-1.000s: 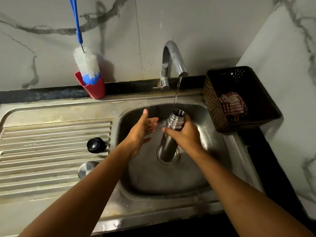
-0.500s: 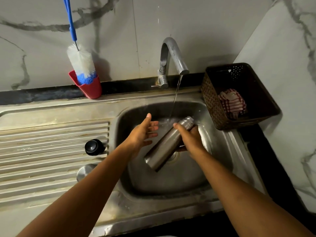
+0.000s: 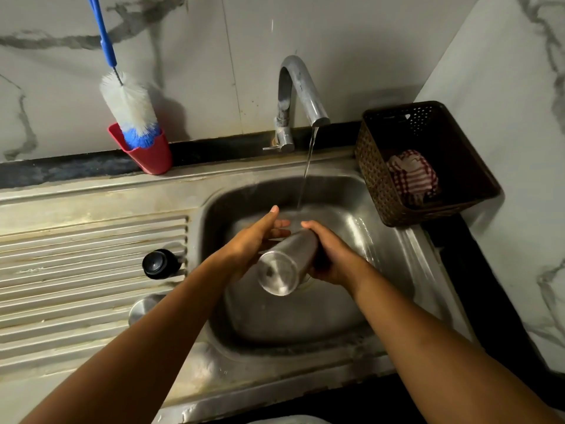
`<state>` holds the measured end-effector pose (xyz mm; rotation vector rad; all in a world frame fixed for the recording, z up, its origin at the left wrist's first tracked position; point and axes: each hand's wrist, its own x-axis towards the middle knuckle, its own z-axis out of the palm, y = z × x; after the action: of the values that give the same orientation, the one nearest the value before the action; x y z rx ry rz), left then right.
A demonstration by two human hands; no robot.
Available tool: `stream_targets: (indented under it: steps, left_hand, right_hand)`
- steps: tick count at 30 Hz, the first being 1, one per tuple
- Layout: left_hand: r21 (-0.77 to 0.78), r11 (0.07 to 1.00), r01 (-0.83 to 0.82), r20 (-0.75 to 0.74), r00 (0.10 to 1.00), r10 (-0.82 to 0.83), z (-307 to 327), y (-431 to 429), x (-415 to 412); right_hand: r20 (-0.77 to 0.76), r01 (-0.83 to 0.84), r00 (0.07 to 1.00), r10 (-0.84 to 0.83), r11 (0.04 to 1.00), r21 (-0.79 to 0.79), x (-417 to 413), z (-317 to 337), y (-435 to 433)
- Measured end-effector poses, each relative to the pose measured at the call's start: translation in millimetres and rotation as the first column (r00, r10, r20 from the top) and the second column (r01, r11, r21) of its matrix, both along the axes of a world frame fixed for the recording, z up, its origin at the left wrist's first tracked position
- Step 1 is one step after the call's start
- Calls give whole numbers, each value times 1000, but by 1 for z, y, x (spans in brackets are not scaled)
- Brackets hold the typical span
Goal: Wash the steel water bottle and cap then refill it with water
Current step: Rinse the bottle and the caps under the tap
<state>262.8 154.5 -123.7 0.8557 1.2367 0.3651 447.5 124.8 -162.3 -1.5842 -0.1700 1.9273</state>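
While the right hand point(image 3: 333, 261) grips the tilted bottle point(image 3: 287, 255), the left hand point(image 3: 253, 243) touches it straight-fingered. Cap point(image 3: 157, 264) and refill seem left to do.

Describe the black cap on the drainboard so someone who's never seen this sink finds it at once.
Start at the steel sink, then look at the ribbed drainboard left of the basin. Near its right edge, close beside the basin, sits the black cap. It is the only dark, round piece there; the disc nearer the camera is shiny steel.
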Motion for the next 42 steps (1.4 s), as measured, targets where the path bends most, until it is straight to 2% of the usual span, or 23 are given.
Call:
stream_targets:
  steps: [2,6,10,12,14,16,19,23,29,32,36,38,42]
  left_hand:
    - [11,1000,-18,1,1000,18,2,-1,3]
    - [20,996,-89,25,996,89,6,0,6]
    - [20,995,-95,59,994,94,9,2,3]
    - [1,997,-74,84,994,73,9,3,-4]
    - [-37,998,-48,118,992,52,3,3,-12]
    - [-76,996,-40,109,993,48,-6,2,-18]
    - [-89,994,-56,33,998,59,-16,0,-19]
    - [-22,992,-121,-22,992,121,-17,0,-12]
    - [43,991,-130,-16,991,131,-13,5,-12]
    - [39,991,-127,0,992,127,-14,6,-12]
    - [23,991,-135,6,991,135,-18,5,-9]
    - [14,990,-139,5,990,139,-20,5,-8]
    - [-19,990,-138,1,990,138,-23,5,-9]
  right_hand:
    - [-58,-25,998,30,997,78,-3,-1,0]
    - [-141,49,989,-50,999,-6,-1,-1,15]
    - [-103,43,994,-41,999,25,-2,7,20]
    - [-16,43,999,-42,995,92,-1,20,24]
    - [194,31,978,-70,980,197,0,39,28]
    - [349,-50,934,-73,943,330,0,52,34]
    - [435,-157,897,-76,866,475,-6,58,40]
    - [479,-228,873,-89,795,562,-10,54,45]
    - [420,-155,900,-120,810,565,-10,57,50]
    - [456,-190,881,-125,790,583,-9,55,51]
    - [572,-381,820,-28,719,582,-11,50,46]
    - [606,-412,794,-39,698,586,-10,47,43]
    - [754,-509,647,-111,674,535,-5,44,40]
